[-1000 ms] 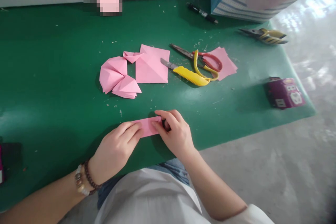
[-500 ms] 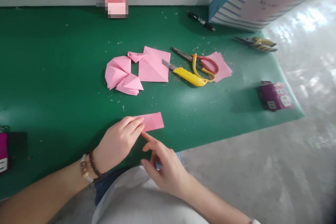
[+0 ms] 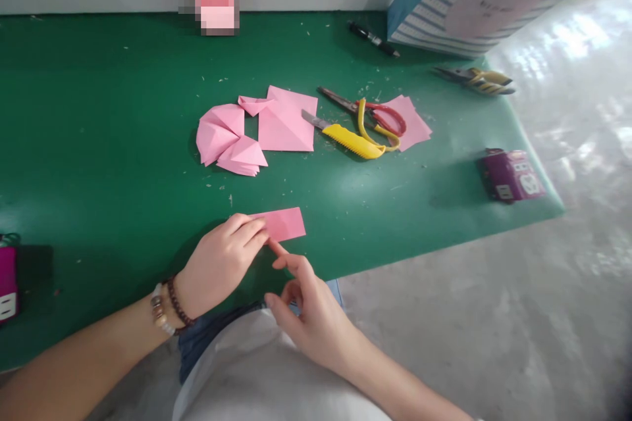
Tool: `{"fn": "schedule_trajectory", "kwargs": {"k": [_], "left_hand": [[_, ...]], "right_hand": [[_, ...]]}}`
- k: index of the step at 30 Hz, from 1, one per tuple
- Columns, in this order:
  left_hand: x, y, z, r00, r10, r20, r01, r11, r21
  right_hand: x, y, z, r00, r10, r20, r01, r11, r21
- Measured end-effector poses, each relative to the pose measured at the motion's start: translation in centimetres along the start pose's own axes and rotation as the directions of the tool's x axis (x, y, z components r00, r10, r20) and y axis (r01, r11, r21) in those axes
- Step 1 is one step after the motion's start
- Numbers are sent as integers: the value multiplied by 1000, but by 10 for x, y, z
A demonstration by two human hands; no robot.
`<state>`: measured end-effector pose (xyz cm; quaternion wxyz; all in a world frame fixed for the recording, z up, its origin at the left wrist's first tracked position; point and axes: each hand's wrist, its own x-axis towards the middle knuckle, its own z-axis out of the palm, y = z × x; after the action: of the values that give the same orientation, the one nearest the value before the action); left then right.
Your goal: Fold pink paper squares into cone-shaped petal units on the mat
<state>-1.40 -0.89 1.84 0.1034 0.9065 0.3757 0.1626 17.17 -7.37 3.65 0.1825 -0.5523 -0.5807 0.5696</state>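
A folded strip of pink paper [image 3: 285, 223] lies on the table near its front edge. Its left part is covered by my left hand [image 3: 222, 260], whose fingers rest flat on it and hold it down without gripping. My right hand [image 3: 311, 302] holds nothing; its index finger is stretched out and its tip touches the strip's lower edge beside my left fingertips. The thumb stands apart and the other fingers are loosely curled. Beyond the strip are folded pink paper pieces [image 3: 220, 135] and a creased pink square [image 3: 289, 122].
On the green table [image 3: 123, 164] lie a yellow-handled knife [image 3: 353, 141], scissors [image 3: 365, 108] over more pink sheets [image 3: 412, 122], a pen [image 3: 374, 39] and pliers [image 3: 476, 79]. Purple boxes [image 3: 513, 174] stand at both sides. A striped carton [image 3: 454, 13] is at the back right.
My right hand let go of the strip's right end and came down toward me, its index finger now at the lower edge. My left hand stayed on the paper. The view shifted slightly.
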Motion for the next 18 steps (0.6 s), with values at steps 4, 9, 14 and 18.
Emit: {"fn": "schedule_trajectory", "kwargs": {"k": [4, 9, 14, 18], "left_hand": [[0, 1, 0, 1000, -9, -5, 9, 1000, 0], [0, 1, 1, 1000, -21, -8, 21, 1000, -12], [0, -2, 1, 1000, -7, -14, 7, 1000, -17], [1, -1, 0, 1000, -2, -3, 2, 1000, -12]], "right_hand": [[-3, 8, -11, 996, 52, -76, -50, 998, 29], [-3, 19, -24, 985, 51, -167, -37, 996, 85], [-7, 26, -34, 970, 53, -238, -36, 997, 73], [-4, 26, -43, 903, -92, -420, 35, 989, -141]]}}
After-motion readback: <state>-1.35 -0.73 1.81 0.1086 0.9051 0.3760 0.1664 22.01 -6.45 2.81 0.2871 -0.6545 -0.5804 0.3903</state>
